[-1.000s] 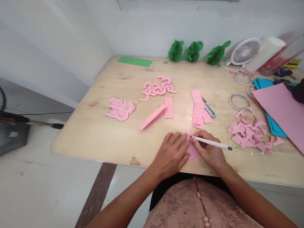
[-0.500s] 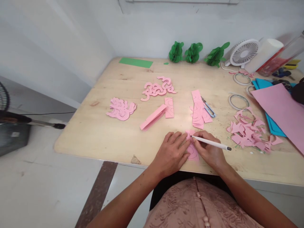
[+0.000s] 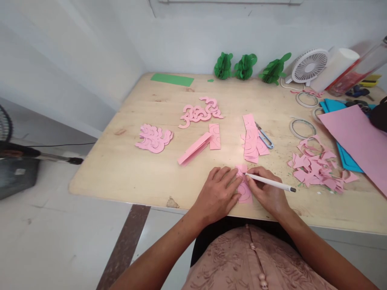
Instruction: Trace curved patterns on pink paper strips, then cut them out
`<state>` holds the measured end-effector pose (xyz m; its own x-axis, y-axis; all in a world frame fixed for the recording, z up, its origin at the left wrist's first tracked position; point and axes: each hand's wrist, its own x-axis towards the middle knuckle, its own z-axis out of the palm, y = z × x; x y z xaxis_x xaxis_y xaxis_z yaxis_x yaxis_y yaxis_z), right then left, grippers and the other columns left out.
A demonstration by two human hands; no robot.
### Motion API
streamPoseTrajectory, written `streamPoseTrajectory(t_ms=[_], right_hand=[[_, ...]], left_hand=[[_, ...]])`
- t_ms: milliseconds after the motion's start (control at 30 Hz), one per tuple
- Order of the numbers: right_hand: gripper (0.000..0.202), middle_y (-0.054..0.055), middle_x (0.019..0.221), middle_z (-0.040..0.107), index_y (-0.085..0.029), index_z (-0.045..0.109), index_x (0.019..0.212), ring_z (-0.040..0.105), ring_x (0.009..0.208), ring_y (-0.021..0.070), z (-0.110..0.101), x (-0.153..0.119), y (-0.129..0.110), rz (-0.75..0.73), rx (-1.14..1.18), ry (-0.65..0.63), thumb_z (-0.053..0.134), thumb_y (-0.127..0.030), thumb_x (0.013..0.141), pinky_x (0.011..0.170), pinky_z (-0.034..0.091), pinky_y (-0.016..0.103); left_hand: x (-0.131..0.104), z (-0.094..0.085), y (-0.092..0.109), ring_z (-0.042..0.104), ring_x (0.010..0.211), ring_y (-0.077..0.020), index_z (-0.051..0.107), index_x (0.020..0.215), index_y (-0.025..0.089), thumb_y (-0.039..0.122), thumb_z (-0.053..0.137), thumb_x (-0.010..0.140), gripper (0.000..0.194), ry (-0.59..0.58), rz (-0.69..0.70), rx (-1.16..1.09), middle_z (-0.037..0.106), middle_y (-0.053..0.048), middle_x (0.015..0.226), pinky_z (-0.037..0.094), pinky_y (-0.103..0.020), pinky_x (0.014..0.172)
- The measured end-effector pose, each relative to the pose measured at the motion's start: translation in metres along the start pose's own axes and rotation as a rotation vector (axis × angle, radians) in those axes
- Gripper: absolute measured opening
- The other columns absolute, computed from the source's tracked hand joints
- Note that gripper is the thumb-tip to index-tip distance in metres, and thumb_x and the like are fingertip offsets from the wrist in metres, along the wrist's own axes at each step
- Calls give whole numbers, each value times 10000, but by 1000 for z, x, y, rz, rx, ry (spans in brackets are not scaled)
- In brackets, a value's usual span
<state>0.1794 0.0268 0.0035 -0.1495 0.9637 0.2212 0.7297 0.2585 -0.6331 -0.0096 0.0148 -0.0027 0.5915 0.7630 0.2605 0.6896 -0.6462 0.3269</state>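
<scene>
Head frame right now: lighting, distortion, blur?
Head view: soft, diffuse light, with shading inside the folded pink strip; white roll leans outward, likely wide-angle distortion; pen shows no obvious motion blur, though drawn lines on the pink paper at its tip look faint.

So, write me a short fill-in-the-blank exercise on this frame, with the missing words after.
1. The ____ hand holds the white pen-like tool.
2. The left hand rests on a strip of ____ paper.
3. Standing near the wall are ____ leafy green paper shapes.
4. The sheets partly under the large pink sheet are ____.

Missing words: right; pink; three; blue.
</scene>
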Motion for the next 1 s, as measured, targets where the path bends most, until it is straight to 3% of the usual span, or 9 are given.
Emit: streamPoseTrajectory(t_ms=[1000], right_hand=[[111,39,785,701,-226,600,831,647,714,189,-3,-10,2,-14,-27,20,526,-302,863,692,491,327]], left_hand=[[0,0,1,446,1245,-273,542,1243,194,306,478,921,347,-11,-2,6,519,-91,1372,333,-477,1057]])
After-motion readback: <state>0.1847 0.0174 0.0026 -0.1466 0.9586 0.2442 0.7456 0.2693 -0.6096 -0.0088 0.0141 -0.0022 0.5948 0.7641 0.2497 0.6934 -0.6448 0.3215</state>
